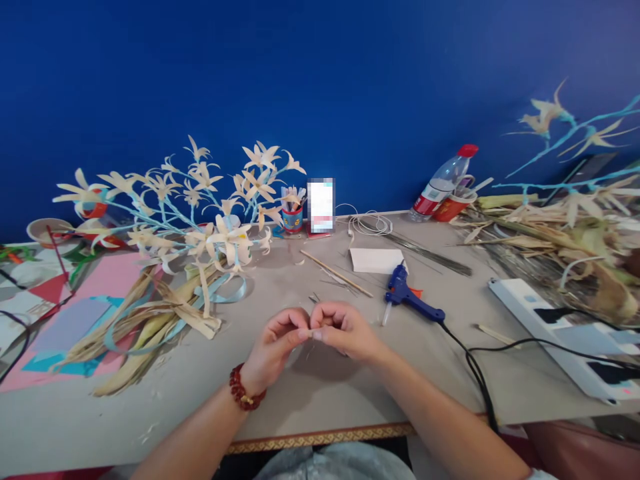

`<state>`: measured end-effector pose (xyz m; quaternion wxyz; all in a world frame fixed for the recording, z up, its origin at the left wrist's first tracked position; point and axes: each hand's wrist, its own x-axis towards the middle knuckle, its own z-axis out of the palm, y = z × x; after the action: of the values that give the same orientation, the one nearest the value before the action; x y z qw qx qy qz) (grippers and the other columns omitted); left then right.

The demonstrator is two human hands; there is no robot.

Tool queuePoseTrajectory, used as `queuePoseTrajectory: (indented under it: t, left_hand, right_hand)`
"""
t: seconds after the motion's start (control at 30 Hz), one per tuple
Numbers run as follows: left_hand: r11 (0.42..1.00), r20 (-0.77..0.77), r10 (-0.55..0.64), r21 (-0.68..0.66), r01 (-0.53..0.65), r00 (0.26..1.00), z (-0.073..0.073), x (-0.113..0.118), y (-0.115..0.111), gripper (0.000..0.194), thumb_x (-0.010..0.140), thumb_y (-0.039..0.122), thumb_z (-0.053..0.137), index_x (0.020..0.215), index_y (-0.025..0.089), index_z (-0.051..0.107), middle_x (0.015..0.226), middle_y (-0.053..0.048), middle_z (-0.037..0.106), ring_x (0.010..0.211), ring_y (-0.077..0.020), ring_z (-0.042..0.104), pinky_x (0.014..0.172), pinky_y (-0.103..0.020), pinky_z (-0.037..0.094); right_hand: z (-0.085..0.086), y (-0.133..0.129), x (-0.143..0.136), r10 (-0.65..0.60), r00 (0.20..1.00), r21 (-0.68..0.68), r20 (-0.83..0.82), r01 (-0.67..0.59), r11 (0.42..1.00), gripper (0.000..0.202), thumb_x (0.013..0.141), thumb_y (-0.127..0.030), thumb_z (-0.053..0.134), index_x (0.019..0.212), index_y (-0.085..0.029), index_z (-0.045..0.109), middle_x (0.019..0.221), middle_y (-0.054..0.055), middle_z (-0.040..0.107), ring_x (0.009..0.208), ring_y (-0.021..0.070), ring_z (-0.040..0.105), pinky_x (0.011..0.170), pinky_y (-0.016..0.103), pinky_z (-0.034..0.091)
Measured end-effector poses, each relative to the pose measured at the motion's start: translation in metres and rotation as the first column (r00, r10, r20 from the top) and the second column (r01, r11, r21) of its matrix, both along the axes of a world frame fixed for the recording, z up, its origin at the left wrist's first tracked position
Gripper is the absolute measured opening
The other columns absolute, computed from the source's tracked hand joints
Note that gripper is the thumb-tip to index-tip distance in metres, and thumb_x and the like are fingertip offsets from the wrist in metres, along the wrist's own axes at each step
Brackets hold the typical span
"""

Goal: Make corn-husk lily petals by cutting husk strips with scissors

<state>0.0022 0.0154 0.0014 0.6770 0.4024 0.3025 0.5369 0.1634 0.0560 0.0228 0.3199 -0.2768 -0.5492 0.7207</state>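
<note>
My left hand [280, 343], with a dark red bead bracelet [244, 390] at its wrist, is closed in a pinch near the table's front. My right hand [345, 333] pinches right beside it, the thumbs almost touching. Between the fingertips is a small pale piece [311, 333], mostly hidden by the fingers, too small to name. Thin wires [315, 297] lie just behind the hands. A blue glue gun [413, 299] rests to the right, and a thin wooden stick [337, 273] lies farther back.
Cream flowers on blue stems [190, 220] and dried husks [155, 327] fill the left side. At the right are a power strip [545, 340], black cables [480, 373] and more husks [590, 260]. A bottle [440, 187] and a lit phone [321, 205] stand at the back.
</note>
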Motion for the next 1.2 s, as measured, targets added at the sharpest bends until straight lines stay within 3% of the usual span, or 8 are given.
queuePoseTrajectory:
  t: [0.2,0.4,0.5,0.63,0.77,0.93,1.03,1.2]
  left_hand:
    - [1.000,0.189,0.012,0.008,-0.013,0.982,0.005,0.001,0.004,0.015,0.081,0.023,0.060,0.068,0.018,0.055,0.064,0.001,0.043,0.070,-0.0146,0.043,0.071,-0.029,0.034]
    - [1.000,0.136,0.013,0.002,-0.013,0.991,0.002,-0.003,0.003,0.010,0.082,0.020,0.060,0.073,0.017,0.058,0.068,0.001,0.045,0.071,-0.0136,0.042,0.069,-0.028,0.033]
    - [1.000,0.088,0.008,-0.010,-0.007,0.996,-0.001,-0.002,0.001,0.006,0.081,0.019,0.062,0.075,0.017,0.060,0.072,0.000,0.048,0.073,-0.0135,0.043,0.069,-0.027,0.032]
    - [0.999,0.179,-0.031,-0.017,0.035,0.983,0.002,0.001,0.001,0.010,0.081,0.020,0.061,0.072,0.017,0.058,0.069,0.000,0.046,0.070,-0.0136,0.042,0.068,-0.028,0.034]
    - [1.000,0.255,-0.023,0.001,0.024,0.967,0.006,0.001,0.004,0.016,0.081,0.024,0.060,0.067,0.018,0.054,0.064,0.001,0.042,0.070,-0.0149,0.043,0.080,-0.035,0.036]
    - [0.999,0.220,-0.035,-0.012,0.039,0.975,0.003,-0.002,0.003,0.013,0.081,0.022,0.060,0.069,0.017,0.056,0.065,0.001,0.043,0.069,-0.0139,0.041,0.070,-0.029,0.034]
    - [0.999,0.214,-0.041,-0.017,0.046,0.976,0.002,-0.001,0.002,0.012,0.080,0.022,0.061,0.070,0.017,0.056,0.065,0.001,0.044,0.069,-0.0136,0.042,0.067,-0.027,0.034]
    - [1.000,0.281,-0.002,-0.022,0.009,0.960,0.007,-0.001,0.004,0.017,0.078,0.026,0.063,0.066,0.018,0.053,0.063,0.002,0.043,0.068,-0.0139,0.044,0.086,-0.038,0.039]
  right_hand:
    - [-0.009,0.010,0.003,-0.110,0.964,-0.206,-0.244,0.059,0.977,0.011,0.069,-0.023,0.059,0.066,-0.018,0.050,0.036,-0.012,0.033,0.033,0.0040,0.016,0.036,0.017,0.016]
    - [-0.001,0.001,-0.002,0.009,0.998,-0.040,-0.064,-0.012,0.999,0.017,0.076,-0.032,0.062,0.074,-0.017,0.055,0.045,-0.009,0.043,0.035,0.0042,0.031,0.036,0.015,0.023]
    - [0.000,-0.005,-0.006,-0.028,0.999,-0.012,-0.033,0.027,1.000,0.018,0.075,-0.030,0.064,0.070,-0.016,0.054,0.044,-0.010,0.041,0.035,0.0034,0.030,0.036,0.015,0.022]
    - [-0.004,0.000,-0.005,-0.068,0.990,-0.075,-0.127,0.059,0.995,0.013,0.071,-0.025,0.065,0.068,-0.016,0.056,0.040,-0.011,0.039,0.032,0.0027,0.026,0.035,0.016,0.020]
    - [-0.007,0.009,0.000,-0.164,0.943,-0.196,-0.291,0.109,0.975,0.007,0.070,-0.022,0.059,0.068,-0.018,0.053,0.036,-0.013,0.036,0.029,0.0027,0.017,0.034,0.016,0.020]
    - [0.001,0.003,0.000,-0.059,0.991,-0.097,-0.120,0.048,0.994,0.014,0.075,-0.029,0.063,0.076,-0.016,0.059,0.042,-0.010,0.042,0.033,0.0040,0.029,0.034,0.015,0.021]
    - [0.002,-0.001,-0.002,-0.046,0.994,-0.092,-0.095,0.038,0.995,0.017,0.073,-0.030,0.067,0.070,-0.016,0.058,0.040,-0.011,0.038,0.032,0.0034,0.027,0.034,0.015,0.020]
    - [-0.004,0.008,0.001,-0.140,0.965,-0.206,-0.220,0.094,0.974,0.017,0.070,-0.025,0.067,0.066,-0.017,0.052,0.035,-0.013,0.035,0.029,0.0025,0.020,0.034,0.016,0.020]
